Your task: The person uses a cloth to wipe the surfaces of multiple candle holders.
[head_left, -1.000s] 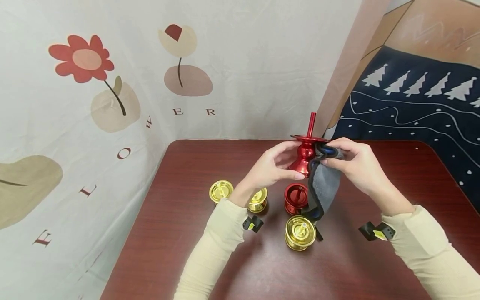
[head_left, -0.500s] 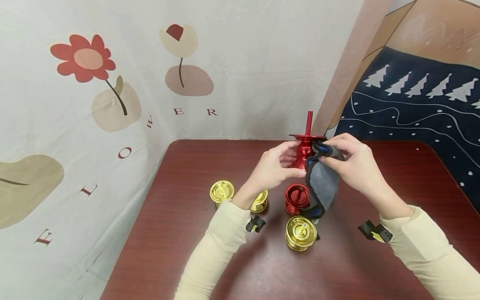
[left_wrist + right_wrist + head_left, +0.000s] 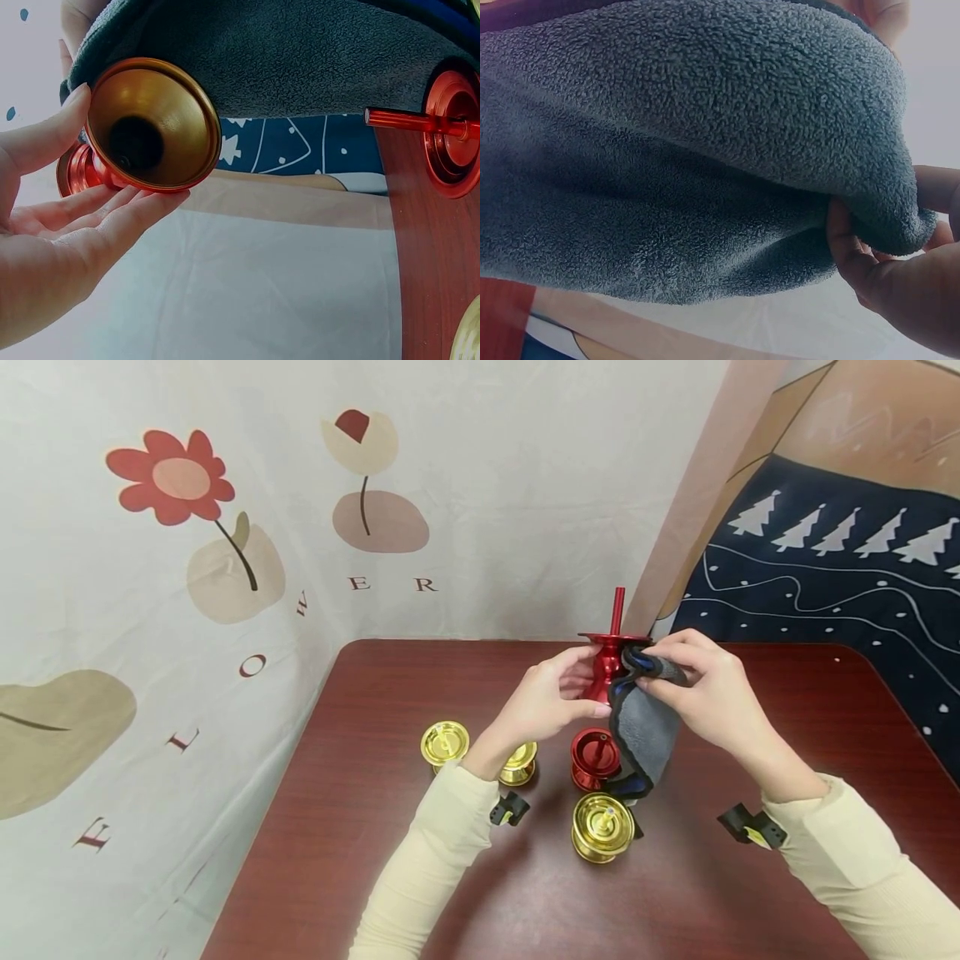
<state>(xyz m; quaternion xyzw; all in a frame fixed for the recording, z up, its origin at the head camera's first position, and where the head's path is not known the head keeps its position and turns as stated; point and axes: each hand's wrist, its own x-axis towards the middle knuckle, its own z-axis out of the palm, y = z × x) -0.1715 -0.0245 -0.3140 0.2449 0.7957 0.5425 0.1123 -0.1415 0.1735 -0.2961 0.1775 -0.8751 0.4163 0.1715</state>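
My left hand [image 3: 543,697] holds a red metal candle holder [image 3: 606,672] by its lower body, upright above the table. A thin red rod rises from its wide dish. In the left wrist view, its hollow base [image 3: 176,112] shows a gold-coloured inside. My right hand [image 3: 708,689] pinches a folded grey towel [image 3: 651,731] with a dark edge. The towel lies against the right side of the holder's neck and hangs down from there. Much of the right wrist view is filled by the towel's fuzzy surface [image 3: 705,150], hiding the holder.
A second red candle holder [image 3: 595,757] stands below the held one, partly behind the towel. Gold candle holders stand in front [image 3: 602,827] and at the left [image 3: 445,742]; another gold holder [image 3: 519,766] is partly covered by my left wrist. The brown table [image 3: 360,860] meets a fabric backdrop.
The held candle holder and the towel have shifted slightly left, and the towel's folds at the neck have changed. Both hands keep their hold. The holders on the table stay in place.
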